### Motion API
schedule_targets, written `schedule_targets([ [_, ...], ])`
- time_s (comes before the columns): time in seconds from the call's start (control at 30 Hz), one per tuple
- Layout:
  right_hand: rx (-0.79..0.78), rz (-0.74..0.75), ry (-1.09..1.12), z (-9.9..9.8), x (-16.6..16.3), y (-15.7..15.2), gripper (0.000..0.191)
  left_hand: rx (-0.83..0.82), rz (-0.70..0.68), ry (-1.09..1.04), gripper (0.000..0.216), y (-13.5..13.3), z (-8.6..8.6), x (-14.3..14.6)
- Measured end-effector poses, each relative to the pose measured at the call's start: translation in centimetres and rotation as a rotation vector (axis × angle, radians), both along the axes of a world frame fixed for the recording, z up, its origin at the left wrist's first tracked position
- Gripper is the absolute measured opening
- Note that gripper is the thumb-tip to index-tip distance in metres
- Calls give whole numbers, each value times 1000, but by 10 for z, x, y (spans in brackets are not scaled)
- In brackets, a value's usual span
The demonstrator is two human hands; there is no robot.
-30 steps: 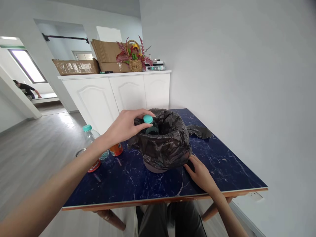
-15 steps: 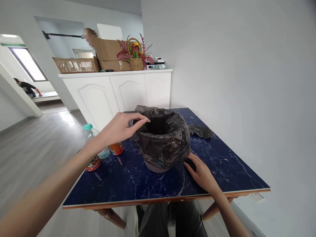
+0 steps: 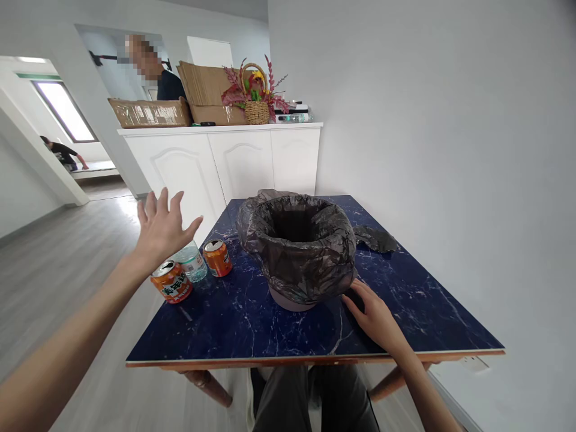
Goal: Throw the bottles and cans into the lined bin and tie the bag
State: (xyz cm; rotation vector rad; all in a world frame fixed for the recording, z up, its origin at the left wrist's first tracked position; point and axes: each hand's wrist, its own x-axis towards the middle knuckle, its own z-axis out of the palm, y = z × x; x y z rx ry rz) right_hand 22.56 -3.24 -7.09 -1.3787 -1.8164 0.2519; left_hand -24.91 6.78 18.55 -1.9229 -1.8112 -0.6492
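Looks like the black liner bag is already hanging over the bin on the bench, insides too dark to check, while the front orange can, the rear orange can and a clear plastic bottle are standing outside it, left over on your left. Your left grip is hovering by the bottle, fingers spread, holding nothing; your right grip is resting by the bin's lower right, can't tell if it's clamping. Front can's showing what seems to be 美年达 (Mirinda), other print's too tiny.
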Motion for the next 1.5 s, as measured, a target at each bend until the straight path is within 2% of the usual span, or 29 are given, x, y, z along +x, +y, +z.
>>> schedule_targets([
  [0.07, -4, 6, 1, -1, 0, 0, 39, -37, 62, 6, 87, 4, -5, -20],
  [0.17, -15, 9, -3, -2, 1, 1, 39, -200, 112, -24, 82, 5, -10, -37],
  [0.27, -11, 4, -6, -2, 1, 1, 39, -277, 122, -70, 74, 2, -10, -37],
  [0.37, -7, 2, -8, -2, 1, 1, 38, -242, 99, -117, 69, -6, -6, -25],
  [0.43, -10, 0, -8, -1, 1, 1, 37, -109, 26, -183, 62, -13, -1, -11],
  [0.6, -17, 2, -18, -1, 1, 1, 38, 486, -335, -259, 34, -42, 20, 40],
  [0.7, -20, 3, -20, -1, 2, 1, 38, 677, -566, -283, 28, -61, 40, 81],
  [0.8, -21, 1, -20, -1, 2, 1, 40, 777, -835, -390, 22, -75, 55, 121],
  [0.9, -7, -2, -12, 0, 2, 1, 40, 519, -1037, -532, 17, -78, 56, 151],
  [0.97, 6, -3, -3, 0, 2, 1, 38, 305, -1038, -513, 20, -76, 49, 164],
  [1.1, 23, 1, 9, 0, 1, 2, 35, 5, -988, -353, 27, -66, 35, 181],
  [1.23, 31, -15, 17, 1, 1, 2, 37, -269, -976, -177, 39, -62, 36, 191],
  [1.33, 27, -8, 26, 1, 1, 2, 37, -342, -954, -112, 49, -64, 42, 193],
  [1.5, 26, -14, 40, 2, 0, 1, 35, -320, -944, -135, 55, -67, 45, 188],
])
